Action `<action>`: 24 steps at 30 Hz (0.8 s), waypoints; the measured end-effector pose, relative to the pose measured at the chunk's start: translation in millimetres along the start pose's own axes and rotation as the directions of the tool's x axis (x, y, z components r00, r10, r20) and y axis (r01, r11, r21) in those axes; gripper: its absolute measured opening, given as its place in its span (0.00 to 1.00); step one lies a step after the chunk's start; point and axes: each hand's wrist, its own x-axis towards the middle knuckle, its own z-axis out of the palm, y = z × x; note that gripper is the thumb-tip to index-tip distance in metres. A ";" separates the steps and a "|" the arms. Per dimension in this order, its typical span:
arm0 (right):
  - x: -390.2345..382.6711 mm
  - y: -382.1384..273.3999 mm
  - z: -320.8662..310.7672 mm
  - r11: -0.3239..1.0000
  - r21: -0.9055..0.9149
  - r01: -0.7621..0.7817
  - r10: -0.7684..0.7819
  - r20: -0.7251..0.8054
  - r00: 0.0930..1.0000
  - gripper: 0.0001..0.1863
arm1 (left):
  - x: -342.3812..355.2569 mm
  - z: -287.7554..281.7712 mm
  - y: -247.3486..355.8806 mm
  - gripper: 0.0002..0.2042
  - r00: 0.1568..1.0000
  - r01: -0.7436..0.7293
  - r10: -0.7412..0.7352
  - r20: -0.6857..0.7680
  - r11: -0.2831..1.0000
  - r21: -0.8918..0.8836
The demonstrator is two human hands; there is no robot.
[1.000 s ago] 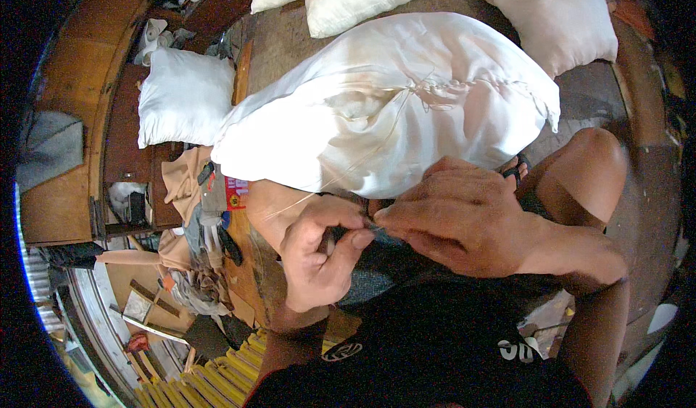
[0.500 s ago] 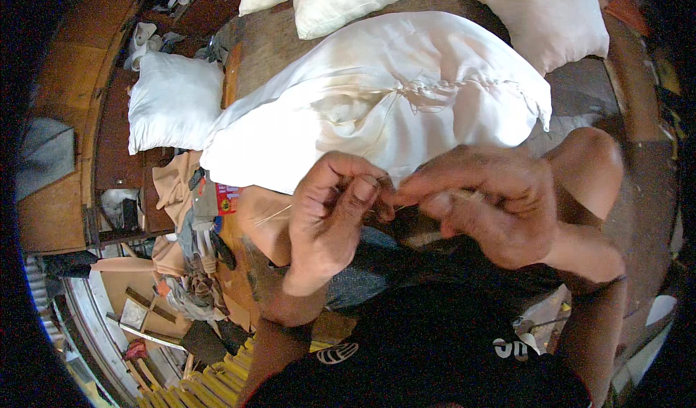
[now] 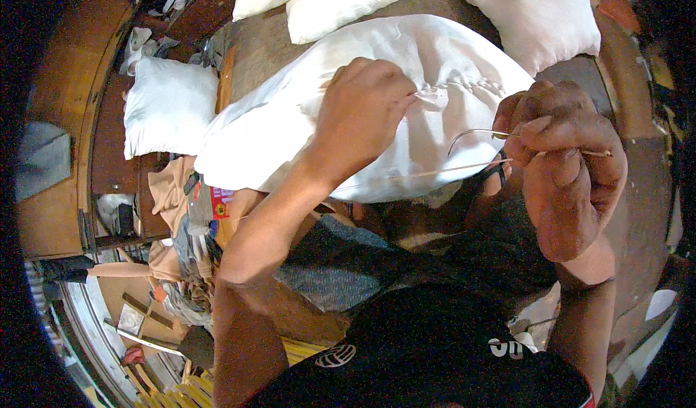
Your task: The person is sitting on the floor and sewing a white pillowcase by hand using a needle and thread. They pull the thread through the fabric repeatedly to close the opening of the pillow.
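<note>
- Change noted: the hands, close together over the lap half a second ago, are now well apart. The left hand is at the large white cloth cushion with bulging sides; the right hand is raised near its right end.
- Judged meaning for the work in hand: the roles are divided, one hand on the cloth and the other on the tool.
- Left fingers: bent, thumb and forefinger apparently pinched on the puckered, gathered white seam. Whether cloth or thread lies between them cannot be told.
- Right fingers: closed round a thin, curved metal needle. Its free end projects leftward from the fingertips and curves down, apparently in front of the cushion rather than in it.
- Cushion position: directly under the left fingers, and left of the right fingers.
- Count, needle: one. Count, cushion under the hand: one.
- Count, pale, fine thread: one length clearly visible, running leftward from just below the right fingers.
- Count, other pillows: four. Two plump cream pillows lie beyond the left fingers, one small square white pillow left of them, one larger off-white pillow beyond the right fingers.
</note>
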 end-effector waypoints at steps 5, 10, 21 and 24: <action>-1.9 8.0 -6.8 1.000 -0.022 -0.003 0.003 -0.035 0.999 0.11 | -6.0 -34.1 25.8 0.03 0.875 0.349 -0.474 -0.096 0.756 -0.554; -4.2 11.2 -8.6 0.996 0.080 -0.031 0.033 -0.033 0.999 0.13 | -12.9 -51.2 11.8 0.03 0.844 0.349 -0.534 -0.054 0.622 -0.701; -1.6 17.9 -9.1 1.000 0.012 0.012 -0.012 -0.006 1.000 0.13 | -14.8 -128.2 33.1 0.03 0.883 0.276 -0.461 -0.089 0.664 -0.695; 0.1 12.0 -10.6 0.994 0.108 -0.016 0.016 0.004 1.000 0.14 | -47.3 -136.7 36.3 0.07 0.993 0.041 -0.098 -0.067 0.816 -0.576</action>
